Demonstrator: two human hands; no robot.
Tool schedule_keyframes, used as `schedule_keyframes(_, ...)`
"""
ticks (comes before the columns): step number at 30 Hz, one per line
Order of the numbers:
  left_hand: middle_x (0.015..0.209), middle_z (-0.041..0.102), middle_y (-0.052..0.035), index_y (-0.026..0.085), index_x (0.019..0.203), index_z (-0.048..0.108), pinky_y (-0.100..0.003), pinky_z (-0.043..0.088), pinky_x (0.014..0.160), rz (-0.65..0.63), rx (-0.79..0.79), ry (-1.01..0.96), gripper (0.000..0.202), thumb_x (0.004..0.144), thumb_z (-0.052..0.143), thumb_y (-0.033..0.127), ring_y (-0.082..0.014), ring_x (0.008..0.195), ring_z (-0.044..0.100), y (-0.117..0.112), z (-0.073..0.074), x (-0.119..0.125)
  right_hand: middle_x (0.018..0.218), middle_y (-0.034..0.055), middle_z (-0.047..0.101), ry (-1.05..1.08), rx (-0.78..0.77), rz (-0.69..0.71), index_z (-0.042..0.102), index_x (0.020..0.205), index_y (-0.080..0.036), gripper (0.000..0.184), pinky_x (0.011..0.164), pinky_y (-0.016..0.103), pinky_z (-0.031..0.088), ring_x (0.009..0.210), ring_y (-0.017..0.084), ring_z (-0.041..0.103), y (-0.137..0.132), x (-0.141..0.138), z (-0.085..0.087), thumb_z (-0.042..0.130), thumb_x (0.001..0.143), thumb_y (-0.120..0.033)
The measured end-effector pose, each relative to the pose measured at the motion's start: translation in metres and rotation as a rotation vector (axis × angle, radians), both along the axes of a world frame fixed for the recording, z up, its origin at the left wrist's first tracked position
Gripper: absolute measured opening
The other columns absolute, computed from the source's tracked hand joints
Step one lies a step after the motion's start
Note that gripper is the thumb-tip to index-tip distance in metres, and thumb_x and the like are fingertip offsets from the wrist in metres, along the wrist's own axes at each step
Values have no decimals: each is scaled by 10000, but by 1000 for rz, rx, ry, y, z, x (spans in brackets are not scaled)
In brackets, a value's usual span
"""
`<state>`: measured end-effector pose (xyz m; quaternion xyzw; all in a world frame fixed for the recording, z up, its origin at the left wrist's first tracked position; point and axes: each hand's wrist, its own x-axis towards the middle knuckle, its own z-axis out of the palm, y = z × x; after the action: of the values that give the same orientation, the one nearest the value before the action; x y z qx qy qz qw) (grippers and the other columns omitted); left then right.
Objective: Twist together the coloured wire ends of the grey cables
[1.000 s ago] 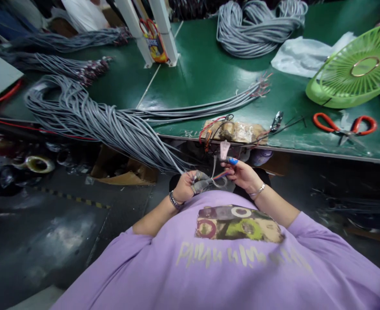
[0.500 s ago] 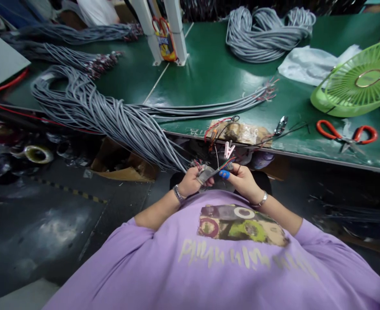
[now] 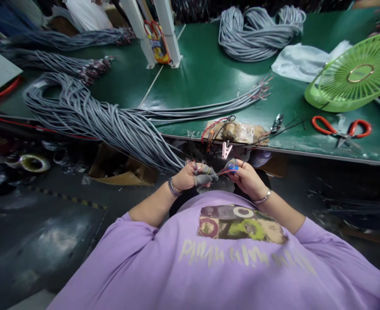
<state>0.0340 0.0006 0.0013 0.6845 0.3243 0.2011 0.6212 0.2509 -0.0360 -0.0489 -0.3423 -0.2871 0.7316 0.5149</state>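
Note:
Just beyond the table's near edge, my left hand point(image 3: 191, 175) is closed on the end of a grey cable, its fingertips wrapped in grey covers. My right hand point(image 3: 245, 177), with blue on the thumb, pinches the thin coloured wires point(image 3: 225, 171) coming out of that cable. The wires stretch across the short gap between both hands. A thick bundle of grey cables point(image 3: 112, 125) runs from the table down to my left hand. Right above the wires is a pink clip point(image 3: 226, 150) at the table edge. My fingers hide part of the cable end.
Red-handled scissors point(image 3: 341, 131) and a green fan point(image 3: 354, 75) lie at the right of the green table point(image 3: 205, 77). A taped block with wires point(image 3: 238, 131) sits at the front edge. Coiled cable point(image 3: 261, 34) is at the back, near a white post point(image 3: 168, 32). Below stands a cardboard box point(image 3: 125, 172).
My right hand has closed over the coloured wires, which now run taut toward my left hand. My left hand has shifted slightly left. The whole view has moved a little.

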Motion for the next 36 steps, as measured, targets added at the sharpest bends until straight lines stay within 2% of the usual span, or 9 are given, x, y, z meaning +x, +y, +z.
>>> schedule_keyframes(3, 668, 700, -79, 157, 805, 765, -279, 503, 607, 72, 450, 71, 346, 804, 721, 501, -164, 621, 643, 3, -2, -4, 494, -88, 363, 71, -117, -93, 490, 662, -188, 461, 375, 154, 130, 417, 21, 207, 7, 10, -11, 875, 614, -437)
schedule_keyframes(6, 666, 700, -62, 195, 841, 780, -287, 497, 629, 177, 859, 84, 250, 803, 721, 434, -164, 628, 639, 6, -10, -7, 454, -102, 260, 84, -171, -150, 339, 603, -211, 599, 346, 157, 94, 396, 25, 141, 14, 16, -23, 829, 671, -549)
schedule_keyframes(10, 740, 733, -74, 198, 937, 778, -291, 501, 625, 277, 1105, 99, 240, 837, 655, 379, -172, 650, 658, 8, -22, -2, 421, -65, 305, -12, -141, -26, 329, 557, -217, 642, 337, 188, 122, 376, 36, 174, 23, 12, -27, 660, 772, -723)
schedule_keyframes(17, 844, 768, -110, 182, 933, 774, -318, 536, 705, 345, 1042, 283, 226, 823, 626, 313, -206, 756, 695, 10, -39, 11, 460, -62, 387, -38, -44, 38, 539, 682, -183, 595, 367, 186, 160, 410, 48, 255, 44, -2, -7, 711, 694, -753)
schedule_keyframes(21, 859, 776, -104, 184, 982, 777, -319, 545, 735, 352, 976, 283, 250, 822, 633, 311, -211, 786, 709, 9, -37, 13, 501, -37, 467, -84, -6, -3, 564, 670, -170, 561, 369, 201, 126, 396, 33, 217, 40, 1, -11, 731, 703, -704)
schedule_keyframes(25, 844, 771, -87, 182, 994, 768, -301, 546, 724, 392, 782, 200, 228, 848, 652, 312, -190, 742, 703, 5, -36, 11, 562, -24, 541, -116, 26, -27, 613, 734, -167, 482, 393, 192, 122, 417, 27, 240, 23, 7, -17, 822, 651, -593)
schedule_keyframes(28, 842, 763, -74, 182, 991, 759, -282, 537, 691, 427, 648, 149, 218, 869, 651, 326, -162, 684, 681, 0, -38, 7, 598, -11, 568, -228, 131, -96, 651, 740, -169, 421, 417, 197, 207, 467, 49, 323, 9, 6, -9, 816, 681, -552)
schedule_keyframes(32, 816, 757, -77, 172, 931, 765, -287, 530, 699, 424, 610, 183, 210, 818, 712, 339, -179, 725, 685, -8, -39, 2, 652, 5, 610, -329, 242, -77, 692, 785, -185, 345, 545, 247, 406, 578, 107, 481, 0, -4, 8, 790, 724, -510)
schedule_keyframes(36, 758, 735, -61, 161, 878, 758, -268, 513, 658, 417, 507, 122, 257, 798, 739, 405, -153, 673, 653, -15, -33, 3, 605, -7, 583, -368, 218, -100, 670, 725, -180, 311, 537, 248, 378, 552, 101, 448, 3, -13, 6, 750, 764, -478)
